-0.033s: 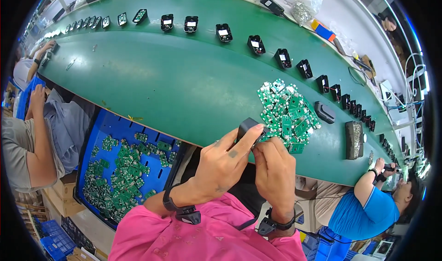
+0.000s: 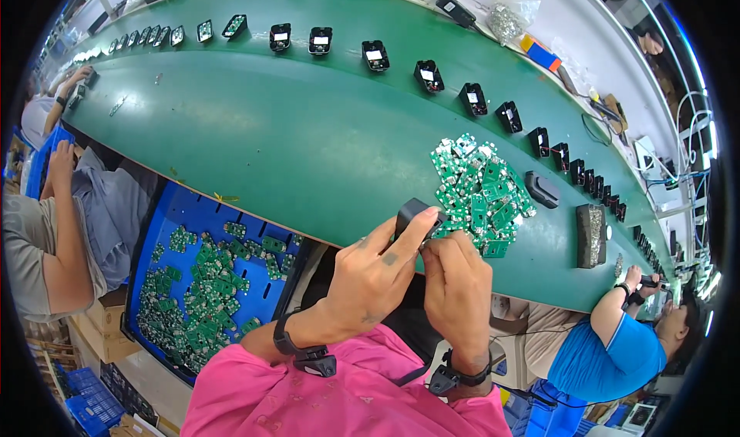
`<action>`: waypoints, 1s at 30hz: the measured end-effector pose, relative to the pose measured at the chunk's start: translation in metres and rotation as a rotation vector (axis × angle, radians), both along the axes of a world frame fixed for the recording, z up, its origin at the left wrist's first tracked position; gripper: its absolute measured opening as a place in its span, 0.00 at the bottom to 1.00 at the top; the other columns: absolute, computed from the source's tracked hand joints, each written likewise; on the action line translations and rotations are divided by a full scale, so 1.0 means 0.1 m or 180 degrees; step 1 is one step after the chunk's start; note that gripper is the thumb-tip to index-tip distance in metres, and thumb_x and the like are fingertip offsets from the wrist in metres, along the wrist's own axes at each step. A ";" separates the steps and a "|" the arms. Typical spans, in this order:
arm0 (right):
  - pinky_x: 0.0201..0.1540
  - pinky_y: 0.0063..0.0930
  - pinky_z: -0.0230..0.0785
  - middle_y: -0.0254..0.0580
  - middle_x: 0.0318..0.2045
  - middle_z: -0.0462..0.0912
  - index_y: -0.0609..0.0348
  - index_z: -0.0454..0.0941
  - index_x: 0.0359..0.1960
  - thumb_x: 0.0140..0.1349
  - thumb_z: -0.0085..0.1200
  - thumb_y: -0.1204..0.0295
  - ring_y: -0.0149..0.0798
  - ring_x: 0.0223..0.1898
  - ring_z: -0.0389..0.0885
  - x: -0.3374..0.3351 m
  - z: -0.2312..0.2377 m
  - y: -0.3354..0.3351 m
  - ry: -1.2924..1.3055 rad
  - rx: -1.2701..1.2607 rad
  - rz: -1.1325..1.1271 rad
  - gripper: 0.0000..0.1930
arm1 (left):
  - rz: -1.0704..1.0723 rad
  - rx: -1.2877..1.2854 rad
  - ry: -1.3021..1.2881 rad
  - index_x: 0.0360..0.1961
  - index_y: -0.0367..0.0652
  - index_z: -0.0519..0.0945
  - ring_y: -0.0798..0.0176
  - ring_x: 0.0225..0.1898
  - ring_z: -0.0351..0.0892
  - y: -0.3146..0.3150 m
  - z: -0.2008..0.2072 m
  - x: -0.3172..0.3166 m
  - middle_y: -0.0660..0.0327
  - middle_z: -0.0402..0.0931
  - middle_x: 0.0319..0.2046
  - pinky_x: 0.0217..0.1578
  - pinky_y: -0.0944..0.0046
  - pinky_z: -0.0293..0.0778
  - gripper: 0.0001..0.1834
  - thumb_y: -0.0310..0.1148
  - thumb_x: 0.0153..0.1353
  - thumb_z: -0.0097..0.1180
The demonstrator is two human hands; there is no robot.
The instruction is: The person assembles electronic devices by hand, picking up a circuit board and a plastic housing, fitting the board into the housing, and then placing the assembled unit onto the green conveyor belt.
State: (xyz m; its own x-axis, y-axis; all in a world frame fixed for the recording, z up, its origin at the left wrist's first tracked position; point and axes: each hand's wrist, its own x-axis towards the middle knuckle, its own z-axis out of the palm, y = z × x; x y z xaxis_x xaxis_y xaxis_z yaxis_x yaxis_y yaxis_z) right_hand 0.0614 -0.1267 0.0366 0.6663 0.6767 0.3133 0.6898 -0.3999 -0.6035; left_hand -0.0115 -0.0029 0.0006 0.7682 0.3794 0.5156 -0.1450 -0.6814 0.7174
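My left hand [image 2: 374, 279] is closed around a small black plastic housing [image 2: 414, 212], held up over the near edge of the green bench. The fingers of my right hand [image 2: 458, 287] are pinched together against the housing's near side. Whatever lies between those fingertips is hidden. Just beyond my hands a heap of green circuit boards [image 2: 482, 194] lies on the bench. Right of the heap rests a closed-looking black case [image 2: 543, 189].
Black open housings [image 2: 375, 55] stand in a long curved row on the far strip. A blue bin [image 2: 185, 206] with circuit boards sits at the lower left. A dark block [image 2: 591, 236] stands at right. Co-workers sit on both sides, one in a blue shirt [image 2: 609, 352].
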 end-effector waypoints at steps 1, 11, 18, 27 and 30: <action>0.30 0.43 0.66 0.50 0.29 0.75 0.65 0.76 0.35 0.62 0.54 0.81 0.55 0.29 0.76 -0.03 -0.01 0.02 -0.0005 -0.0005 -0.0042 0.01 | 0.0022 -0.0023 -0.0018 0.59 0.41 0.78 0.46 0.36 0.84 -0.01 -0.02 -0.02 0.47 0.82 0.46 0.34 0.59 0.80 0.28 0.19 0.54 0.63; 0.26 0.24 0.62 0.36 0.26 0.74 0.65 0.76 0.33 0.65 0.59 0.75 0.26 0.25 0.72 -0.02 -0.20 -0.01 0.0678 0.0318 -0.0464 0.07 | -0.0698 -0.3135 0.0256 0.67 0.37 0.67 0.65 0.48 0.81 0.05 -0.30 -0.21 0.53 0.77 0.53 0.47 0.63 0.82 0.31 0.17 0.63 0.58; 0.26 0.28 0.64 0.40 0.27 0.75 0.63 0.75 0.33 0.65 0.60 0.74 0.34 0.24 0.71 0.02 -0.41 -0.08 0.1470 0.0599 -0.0361 0.07 | -0.1090 -0.3332 0.0843 0.68 0.38 0.65 0.68 0.49 0.79 0.15 -0.31 -0.24 0.54 0.75 0.53 0.45 0.67 0.82 0.42 0.17 0.51 0.70; 0.25 0.20 0.63 0.38 0.29 0.76 0.66 0.75 0.31 0.69 0.58 0.68 0.26 0.26 0.72 -0.08 -0.65 0.05 0.1151 0.1100 -0.0035 0.13 | -0.0212 -0.2140 0.0603 0.62 0.43 0.75 0.65 0.34 0.83 0.02 -0.37 -0.16 0.51 0.82 0.44 0.34 0.66 0.79 0.33 0.26 0.53 0.69; 0.28 0.22 0.64 0.39 0.31 0.79 0.67 0.78 0.34 0.68 0.58 0.72 0.28 0.28 0.73 -0.09 -0.65 0.03 0.1233 0.1079 -0.0056 0.09 | -0.0124 -0.1986 0.0641 0.62 0.43 0.75 0.58 0.34 0.84 0.03 -0.36 -0.10 0.49 0.81 0.45 0.33 0.63 0.79 0.33 0.26 0.53 0.69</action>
State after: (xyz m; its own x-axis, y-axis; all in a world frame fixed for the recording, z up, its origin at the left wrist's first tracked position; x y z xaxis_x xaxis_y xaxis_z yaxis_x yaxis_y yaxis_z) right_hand 0.0520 -0.1232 -0.0280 0.7873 0.5675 0.2410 0.3849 -0.1471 -0.9112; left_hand -0.0216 -0.0004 -0.0356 0.8460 0.5306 0.0525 0.0173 -0.1257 0.9919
